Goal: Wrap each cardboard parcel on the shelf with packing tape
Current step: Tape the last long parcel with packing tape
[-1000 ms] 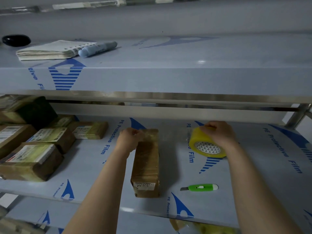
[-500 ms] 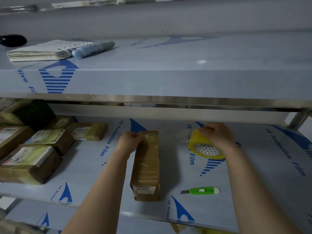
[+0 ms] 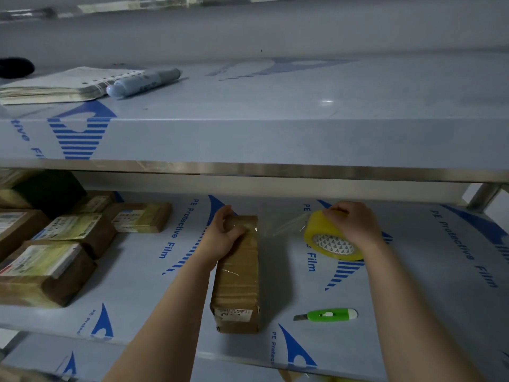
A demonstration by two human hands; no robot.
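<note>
A long brown cardboard parcel [image 3: 238, 279] lies on the middle shelf [image 3: 137, 293], its labelled end toward me. My left hand [image 3: 224, 235] grips the parcel's far end, thumb pressing on its top. My right hand [image 3: 355, 224] holds a yellow roll of packing tape [image 3: 330, 241] to the right of the parcel. A clear strip of tape [image 3: 281, 228] stretches from the roll to the parcel's far end. Several taped parcels [image 3: 52, 260] sit at the shelf's left.
A green utility knife [image 3: 329, 315] lies on the shelf to the right of the parcel's near end. On the upper shelf [image 3: 275, 128] rest a notepad [image 3: 63, 84], a blue marker [image 3: 144, 82] and a black object [image 3: 15, 67]. A steel post [image 3: 482, 195] stands at the far right.
My left hand has shifted onto the parcel's far end, thumb now on top. The tape roll has drawn slightly away to the right, stretching the clear strip.
</note>
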